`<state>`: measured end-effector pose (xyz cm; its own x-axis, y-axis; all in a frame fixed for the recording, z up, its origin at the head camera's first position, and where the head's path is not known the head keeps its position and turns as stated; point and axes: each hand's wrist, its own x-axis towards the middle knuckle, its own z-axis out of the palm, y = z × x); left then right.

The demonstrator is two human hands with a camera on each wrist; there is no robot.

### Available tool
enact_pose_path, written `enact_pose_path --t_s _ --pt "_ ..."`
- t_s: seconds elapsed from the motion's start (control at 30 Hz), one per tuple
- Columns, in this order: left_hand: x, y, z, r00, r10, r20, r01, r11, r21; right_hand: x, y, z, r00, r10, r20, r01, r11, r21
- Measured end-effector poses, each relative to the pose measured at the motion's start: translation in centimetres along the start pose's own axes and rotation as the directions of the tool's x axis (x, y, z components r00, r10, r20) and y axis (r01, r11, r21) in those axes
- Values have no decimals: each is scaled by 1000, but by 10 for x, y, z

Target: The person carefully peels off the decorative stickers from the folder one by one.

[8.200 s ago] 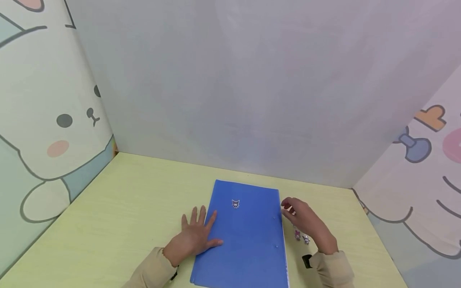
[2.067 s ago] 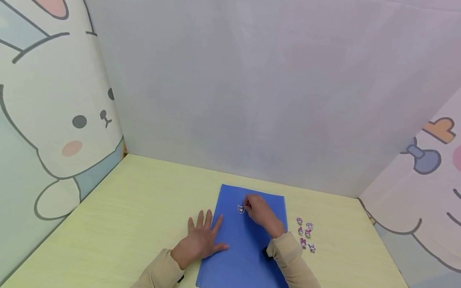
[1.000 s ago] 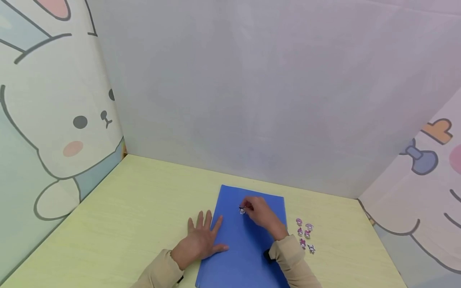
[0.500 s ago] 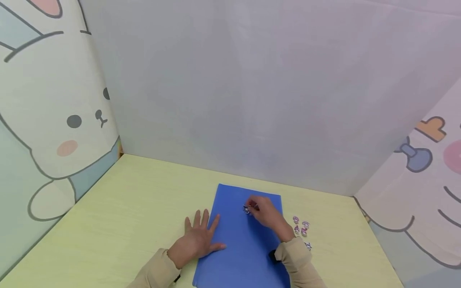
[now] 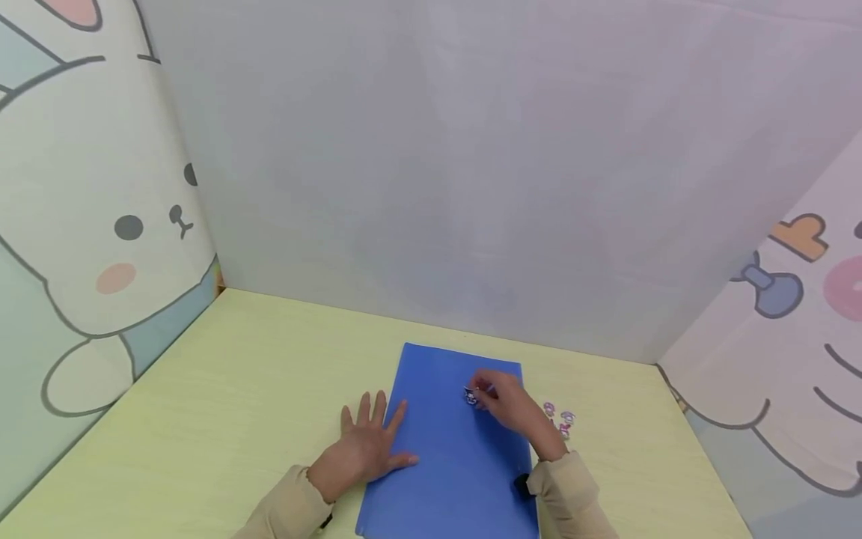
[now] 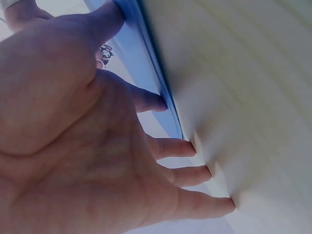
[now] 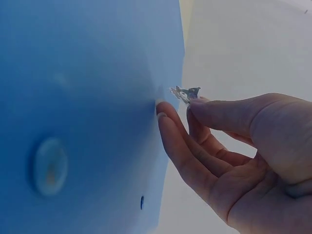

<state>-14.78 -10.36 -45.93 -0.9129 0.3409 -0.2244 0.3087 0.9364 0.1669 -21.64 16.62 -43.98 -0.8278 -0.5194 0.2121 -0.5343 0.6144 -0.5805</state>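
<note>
A blue folder (image 5: 438, 464) lies on the table. Its left edge is under my left hand (image 5: 360, 453), whose fingers are spread. In the left wrist view, the thumb (image 6: 111, 22) touches the folder and the outer fingertips touch the tabletop. My right hand (image 5: 508, 404) pinches a small flat cartoon sticker (image 5: 470, 397), dark with a white outline, between thumb and index finger. In the right wrist view the sticker (image 7: 187, 92) is off the folder's surface, while the other fingertips are close to the cover; whether they touch it I cannot tell.
Several small pink and white cartoon pieces (image 5: 568, 419) lie on the table right of the folder, partly hidden by the right forearm. Round snap buttons (image 7: 51, 166) sit on the folder's cover. A grey-white backdrop (image 5: 431, 187) stands behind the pale yellow table (image 5: 283, 359).
Earlier the sticker lay on the folder's upper part and my right hand was by the folder's right edge. That hand has since pinched the sticker and shifted it rightward. The left hand has stayed.
</note>
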Motion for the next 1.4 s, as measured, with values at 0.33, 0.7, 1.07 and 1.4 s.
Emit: enact_pose_path --t_s 0.33,0.7,1.07,1.4 --pt "-1 4 -4 999 18 -31 -18 1000 9 -19 8 -6 998 55 -42 -54 998 15" --pt "0 4 -3 967 160 -201 -130 980 153 -38 15 -16 995 86 -47 -83 995 56" --pt "2 -6 -4 901 335 -275 -296 939 176 -48 15 -21 992 121 -27 -119 991 60" --pt "-4 -9 -15 947 291 -137 -301 952 -56 -55 15 -24 992 129 -18 -127 988 83"
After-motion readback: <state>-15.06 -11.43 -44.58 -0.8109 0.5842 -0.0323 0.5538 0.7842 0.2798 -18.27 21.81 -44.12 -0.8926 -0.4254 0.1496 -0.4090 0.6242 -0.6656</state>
